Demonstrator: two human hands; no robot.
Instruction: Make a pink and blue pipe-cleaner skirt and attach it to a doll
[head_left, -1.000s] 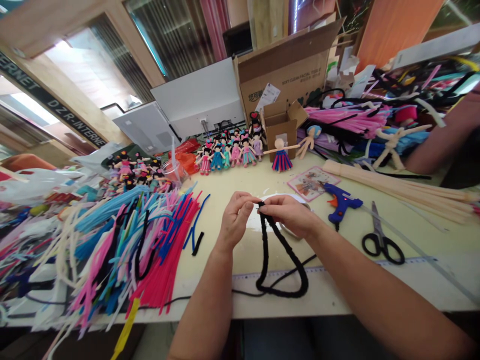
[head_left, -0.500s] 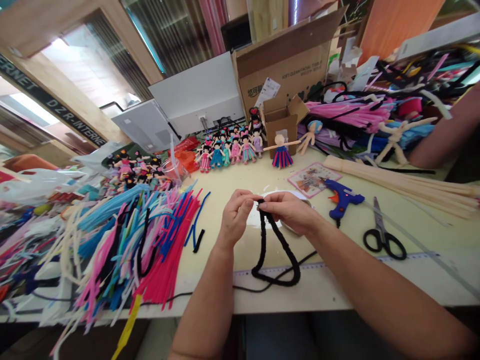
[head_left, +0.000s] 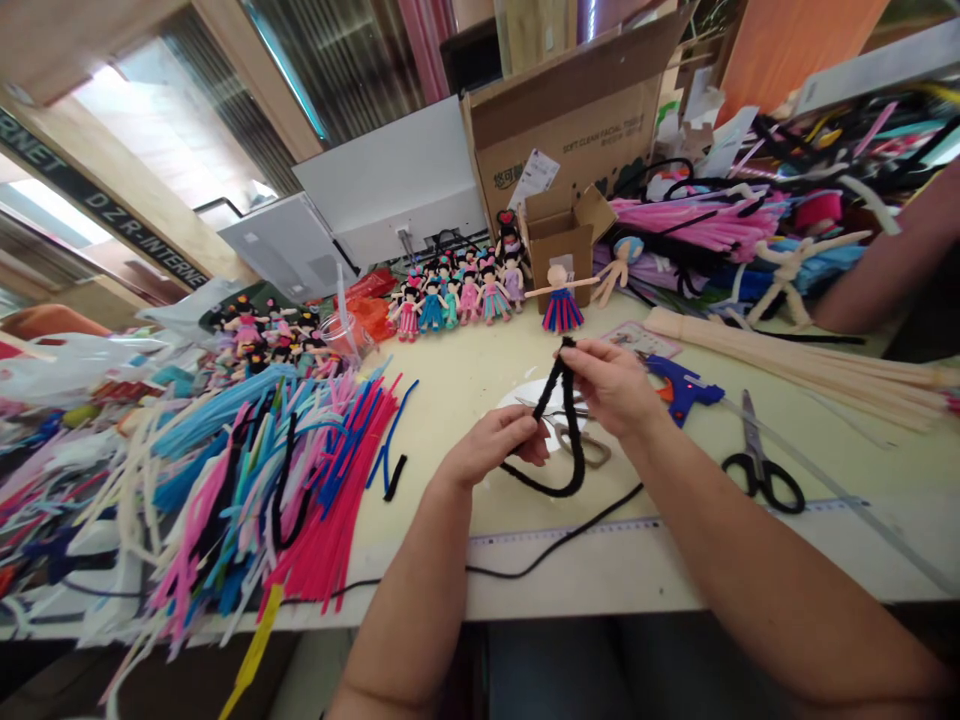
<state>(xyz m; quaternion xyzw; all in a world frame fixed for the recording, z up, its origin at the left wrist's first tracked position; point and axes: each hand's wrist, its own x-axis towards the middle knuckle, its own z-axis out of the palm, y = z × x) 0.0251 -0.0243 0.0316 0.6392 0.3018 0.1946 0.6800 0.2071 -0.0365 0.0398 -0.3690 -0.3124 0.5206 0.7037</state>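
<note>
I see both hands over the middle of the surface (head_left: 465, 385), sharing one black pipe cleaner (head_left: 568, 440) bent into a narrow loop. My right hand (head_left: 611, 385) has its fingers closed in a pinch on the loop's top end, held up and farther from the near edge. My left hand (head_left: 499, 445) sits lower and nearer to me, fingers curled shut around the loop's left strand. The loop hangs between the two hands, its rounded bottom just right of the left hand and close above the surface. Under it lies a white disc (head_left: 525, 400) with small scissors (head_left: 574, 435) on it. A blue glue gun (head_left: 686, 385) rests just beyond the right wrist, and black scissors (head_left: 761, 470) lie farther toward the right edge. A heap of coloured pipe cleaners (head_left: 247, 480) covers the left side, and a row of small dolls (head_left: 457, 300) stands toward the far edge. A ruler (head_left: 525, 538) runs along the near edge, crossed by a black cord (head_left: 540, 558).
</note>
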